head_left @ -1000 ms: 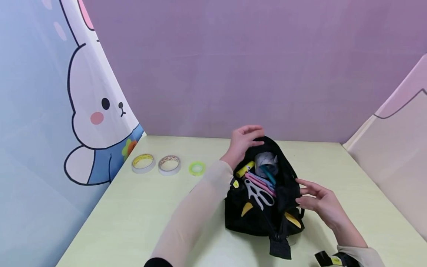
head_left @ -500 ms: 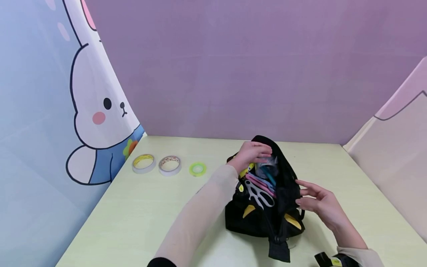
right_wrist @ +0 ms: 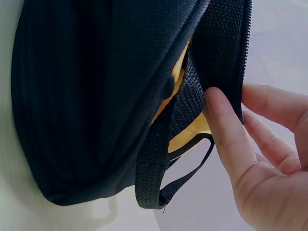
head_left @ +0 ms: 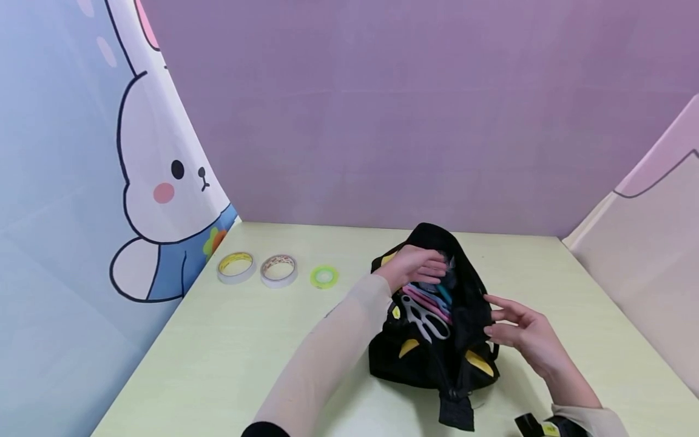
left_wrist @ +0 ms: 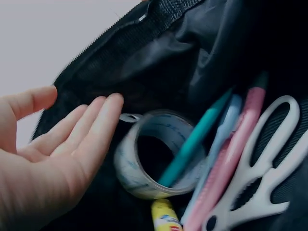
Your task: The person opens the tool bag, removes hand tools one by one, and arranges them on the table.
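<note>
A black bag (head_left: 404, 367) with yellow patches lies unzipped on the table. My left hand (head_left: 414, 266) reaches into its mouth, fingers extended and holding nothing. In the left wrist view those fingertips are close beside a roll of clear tape (left_wrist: 126, 166) inside the bag. A teal pen (left_wrist: 195, 137) stands through the roll's hole. Next to it lie a light blue pen (left_wrist: 221, 137), a pink pen (left_wrist: 240, 130), white-handled scissors (left_wrist: 252, 178) and a yellow tube (left_wrist: 165, 216). My right hand (right_wrist: 260, 168) pinches the bag's zipped edge between thumb and fingers.
Left of the bag, a yellow-cored tape roll (head_left: 236, 278), a brown-cored tape roll (head_left: 279, 281) and a small green tape roll (head_left: 324, 277) lie in a row on the table (head_left: 229, 358). A purple backdrop (head_left: 382, 109) stands behind; a strap hangs from the bag's front.
My left hand has come down from the bag's far edge into its opening, now covering the tape roll and yellow tube in the head view. My right hand keeps its grip on the bag's edge.
</note>
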Action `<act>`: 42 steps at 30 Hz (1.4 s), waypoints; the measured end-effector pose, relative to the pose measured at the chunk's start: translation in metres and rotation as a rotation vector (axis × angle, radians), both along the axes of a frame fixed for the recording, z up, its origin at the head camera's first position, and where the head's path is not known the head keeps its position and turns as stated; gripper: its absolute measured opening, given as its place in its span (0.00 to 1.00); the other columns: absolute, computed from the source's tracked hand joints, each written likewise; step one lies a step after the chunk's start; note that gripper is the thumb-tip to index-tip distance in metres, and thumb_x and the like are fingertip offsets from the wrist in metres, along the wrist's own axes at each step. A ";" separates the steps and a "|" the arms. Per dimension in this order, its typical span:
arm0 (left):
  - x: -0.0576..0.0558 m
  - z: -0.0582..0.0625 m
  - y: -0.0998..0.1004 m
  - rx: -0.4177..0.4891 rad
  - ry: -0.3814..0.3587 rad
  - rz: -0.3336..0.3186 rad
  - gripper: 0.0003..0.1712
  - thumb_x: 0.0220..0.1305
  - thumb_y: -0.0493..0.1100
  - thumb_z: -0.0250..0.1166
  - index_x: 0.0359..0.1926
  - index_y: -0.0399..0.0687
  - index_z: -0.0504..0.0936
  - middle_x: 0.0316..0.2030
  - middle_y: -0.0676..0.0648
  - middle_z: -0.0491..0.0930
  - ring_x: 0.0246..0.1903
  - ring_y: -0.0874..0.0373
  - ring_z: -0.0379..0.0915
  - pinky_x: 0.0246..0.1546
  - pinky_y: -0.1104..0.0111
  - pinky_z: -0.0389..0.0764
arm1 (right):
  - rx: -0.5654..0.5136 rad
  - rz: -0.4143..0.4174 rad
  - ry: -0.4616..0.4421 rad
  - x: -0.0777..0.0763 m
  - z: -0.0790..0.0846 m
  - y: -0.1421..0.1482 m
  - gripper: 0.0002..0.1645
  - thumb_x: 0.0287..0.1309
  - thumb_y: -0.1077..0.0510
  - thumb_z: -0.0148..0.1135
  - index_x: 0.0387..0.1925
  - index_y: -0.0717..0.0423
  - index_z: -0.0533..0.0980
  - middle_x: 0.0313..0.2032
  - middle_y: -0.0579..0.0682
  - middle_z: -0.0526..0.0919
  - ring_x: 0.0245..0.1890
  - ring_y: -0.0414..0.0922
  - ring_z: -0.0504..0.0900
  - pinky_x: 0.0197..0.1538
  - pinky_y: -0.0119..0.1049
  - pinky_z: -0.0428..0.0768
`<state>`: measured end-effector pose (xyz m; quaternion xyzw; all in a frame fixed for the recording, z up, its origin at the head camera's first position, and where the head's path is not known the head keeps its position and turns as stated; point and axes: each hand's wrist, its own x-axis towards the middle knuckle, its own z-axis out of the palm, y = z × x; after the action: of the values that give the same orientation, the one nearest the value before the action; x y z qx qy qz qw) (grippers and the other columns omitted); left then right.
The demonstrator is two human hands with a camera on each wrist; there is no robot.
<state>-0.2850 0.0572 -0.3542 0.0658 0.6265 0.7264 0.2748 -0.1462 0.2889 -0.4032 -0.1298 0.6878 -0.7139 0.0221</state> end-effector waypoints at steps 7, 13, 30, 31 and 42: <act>-0.001 -0.009 0.003 -0.052 0.077 0.146 0.19 0.70 0.35 0.62 0.59 0.33 0.78 0.53 0.40 0.81 0.55 0.46 0.77 0.54 0.58 0.81 | 0.012 -0.015 -0.004 0.001 0.001 0.001 0.35 0.60 0.78 0.57 0.56 0.38 0.81 0.38 0.45 0.84 0.34 0.40 0.86 0.38 0.33 0.86; -0.001 -0.018 0.005 -0.173 0.164 0.159 0.24 0.67 0.34 0.63 0.64 0.35 0.75 0.59 0.40 0.77 0.59 0.46 0.73 0.61 0.57 0.75 | 0.007 -0.012 -0.009 0.001 0.000 0.001 0.35 0.60 0.78 0.58 0.56 0.38 0.81 0.38 0.45 0.84 0.34 0.40 0.86 0.38 0.33 0.86; -0.014 -0.051 0.010 -0.287 0.176 0.117 0.41 0.61 0.29 0.67 0.73 0.41 0.62 0.67 0.40 0.66 0.49 0.52 0.69 0.48 0.64 0.74 | 0.011 -0.027 -0.014 0.002 -0.001 0.002 0.35 0.60 0.78 0.58 0.56 0.38 0.81 0.38 0.45 0.84 0.33 0.40 0.86 0.38 0.33 0.86; -0.015 -0.052 0.010 -0.286 0.177 0.121 0.42 0.60 0.29 0.67 0.73 0.42 0.62 0.67 0.41 0.66 0.47 0.54 0.68 0.46 0.65 0.74 | 0.010 -0.026 -0.015 0.002 -0.001 0.002 0.35 0.60 0.78 0.58 0.56 0.38 0.81 0.38 0.45 0.84 0.33 0.40 0.86 0.38 0.33 0.86; -0.017 -0.060 0.013 -0.367 0.269 0.123 0.43 0.59 0.29 0.69 0.73 0.42 0.62 0.66 0.37 0.67 0.61 0.46 0.69 0.56 0.61 0.76 | 0.004 -0.016 -0.003 0.003 -0.001 0.002 0.35 0.59 0.78 0.58 0.56 0.38 0.81 0.38 0.45 0.84 0.33 0.40 0.86 0.37 0.33 0.86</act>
<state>-0.3016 0.0703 -0.4140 0.0724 0.7819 0.6004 0.1515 -0.1437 0.2911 -0.4043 -0.1232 0.6903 -0.7128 0.0175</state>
